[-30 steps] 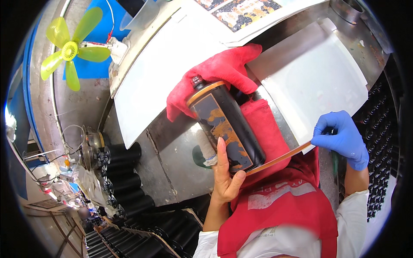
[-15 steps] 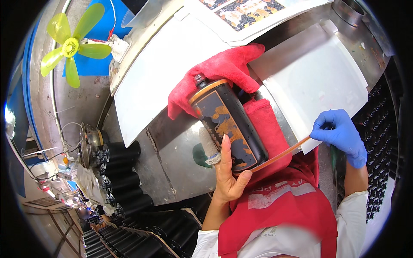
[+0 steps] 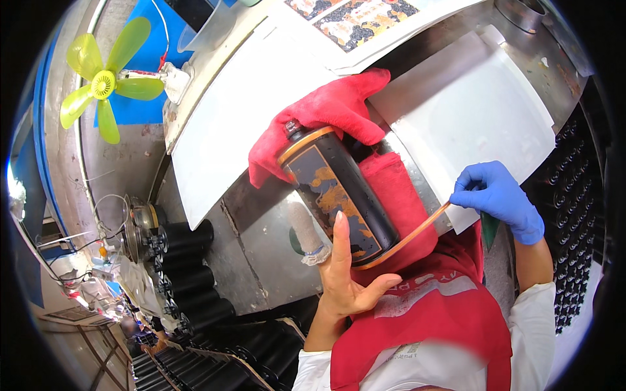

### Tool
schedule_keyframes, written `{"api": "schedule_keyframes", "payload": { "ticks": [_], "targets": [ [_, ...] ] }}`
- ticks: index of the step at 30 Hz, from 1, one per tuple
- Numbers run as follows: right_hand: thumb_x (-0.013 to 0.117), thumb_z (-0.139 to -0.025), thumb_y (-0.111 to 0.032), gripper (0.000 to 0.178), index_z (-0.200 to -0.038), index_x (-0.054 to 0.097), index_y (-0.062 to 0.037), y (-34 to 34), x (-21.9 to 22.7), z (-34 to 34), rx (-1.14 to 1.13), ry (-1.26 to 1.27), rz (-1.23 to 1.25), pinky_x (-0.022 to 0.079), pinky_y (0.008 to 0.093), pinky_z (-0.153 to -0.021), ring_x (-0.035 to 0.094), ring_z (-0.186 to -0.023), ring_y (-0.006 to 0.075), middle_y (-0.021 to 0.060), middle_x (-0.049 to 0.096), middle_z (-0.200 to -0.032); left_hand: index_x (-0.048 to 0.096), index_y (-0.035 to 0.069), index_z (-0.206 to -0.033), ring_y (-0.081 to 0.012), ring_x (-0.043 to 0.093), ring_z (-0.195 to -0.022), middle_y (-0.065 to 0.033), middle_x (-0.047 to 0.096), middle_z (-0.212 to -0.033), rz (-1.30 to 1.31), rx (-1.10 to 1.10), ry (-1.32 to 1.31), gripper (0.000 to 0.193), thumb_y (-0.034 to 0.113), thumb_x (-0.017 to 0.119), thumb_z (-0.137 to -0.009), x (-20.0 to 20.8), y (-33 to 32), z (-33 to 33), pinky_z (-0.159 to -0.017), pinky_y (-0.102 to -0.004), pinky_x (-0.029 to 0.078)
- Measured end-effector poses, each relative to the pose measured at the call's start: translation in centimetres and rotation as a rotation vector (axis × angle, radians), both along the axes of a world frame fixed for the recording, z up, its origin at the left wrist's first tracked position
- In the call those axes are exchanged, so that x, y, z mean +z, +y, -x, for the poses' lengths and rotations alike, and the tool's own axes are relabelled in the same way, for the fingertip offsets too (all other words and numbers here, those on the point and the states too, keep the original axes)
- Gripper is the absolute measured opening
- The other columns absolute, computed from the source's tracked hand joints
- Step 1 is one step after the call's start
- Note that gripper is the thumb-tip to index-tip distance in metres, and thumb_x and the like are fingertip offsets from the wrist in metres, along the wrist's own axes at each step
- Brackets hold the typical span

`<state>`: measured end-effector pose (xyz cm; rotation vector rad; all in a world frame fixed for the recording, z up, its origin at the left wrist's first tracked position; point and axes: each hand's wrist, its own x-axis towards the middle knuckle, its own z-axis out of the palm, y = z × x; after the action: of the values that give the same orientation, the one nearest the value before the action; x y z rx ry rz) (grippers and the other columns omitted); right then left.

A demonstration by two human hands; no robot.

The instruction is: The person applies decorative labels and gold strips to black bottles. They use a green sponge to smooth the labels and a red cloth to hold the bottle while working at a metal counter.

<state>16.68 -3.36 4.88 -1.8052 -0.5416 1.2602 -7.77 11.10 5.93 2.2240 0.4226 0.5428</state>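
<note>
A black bottle [image 3: 342,192] with a gold-and-grey patterned label lies tilted on a red cloth [image 3: 313,111], neck away from me. A gold band rings its shoulder. Around its base edge runs a thin orange-gold strip [image 3: 417,232], its free end stretched out to the right. My right hand [image 3: 499,199], in a blue glove, pinches that end between thumb and fingers. Bare except for a greyish fabric finger cover [image 3: 305,228], my left hand [image 3: 345,280] is spread beside the bottle's base, thumb close to the strip. Whether its fingers press on the bottle I cannot tell.
White sheets [image 3: 241,111] cover the metal bench at left, and a white tray-like sheet [image 3: 469,124] lies at right. A yellow-green fan [image 3: 103,85] stands far left. Several black bottles [image 3: 186,270] line the left side. A dark green piece [image 3: 489,229] shows below my right hand.
My right hand has moved left toward the bottle with the strip's end, and the free length looks shorter. My left thumb has stretched out to the right. The whole view has shifted slightly.
</note>
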Motion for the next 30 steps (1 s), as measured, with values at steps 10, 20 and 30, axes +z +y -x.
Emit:
{"api": "schedule_keyframes", "payload": {
  "ticks": [10,20,30],
  "targets": [
    [0.072,-0.074,-0.017,0.018,-0.076,0.066,0.0001,0.7,-1.3,0.7,0.05,-0.04,-0.051,0.044,0.0222,-0.059,0.052,-0.062,0.0066,0.0014,0.06,-0.065,0.046,-0.004,-0.129,-0.0436,0.03,-0.132,-0.0296,0.037,-0.137,-0.768,0.1,0.437,0.079,0.037,0.076,-0.069,2.3,-1.0,-2.8,-0.105,-0.0572,-0.011],
    [0.07,-0.079,-0.018,0.016,-0.081,0.066,-0.0027,3.1,2.0,5.4,0.294,0.113,-0.217,0.045,0.0209,-0.06,0.053,-0.06,0.0064,0.0032,0.061,-0.068,0.026,-0.012,-0.137,-0.0312,0.052,-0.117,-0.0267,0.049,-0.127,-0.136,0.258,0.049,0.095,0.047,0.07,-0.077,-4.3,0.6,3.4,-0.094,-0.0353,0.04],
    [0.07,-0.079,-0.017,0.015,-0.082,0.067,-0.0021,2.9,3.7,5.3,0.267,0.125,-0.192,0.043,0.0202,-0.059,0.05,-0.059,0.0045,0.0014,0.061,-0.068,0.048,0.0,-0.129,-0.0472,0.026,-0.131,-0.0326,0.034,-0.136,-0.36,0.144,0.107,0.089,0.038,0.085,-0.057,-0.8,0.4,-0.4,-0.107,-0.0573,0.006]
  ]
}}
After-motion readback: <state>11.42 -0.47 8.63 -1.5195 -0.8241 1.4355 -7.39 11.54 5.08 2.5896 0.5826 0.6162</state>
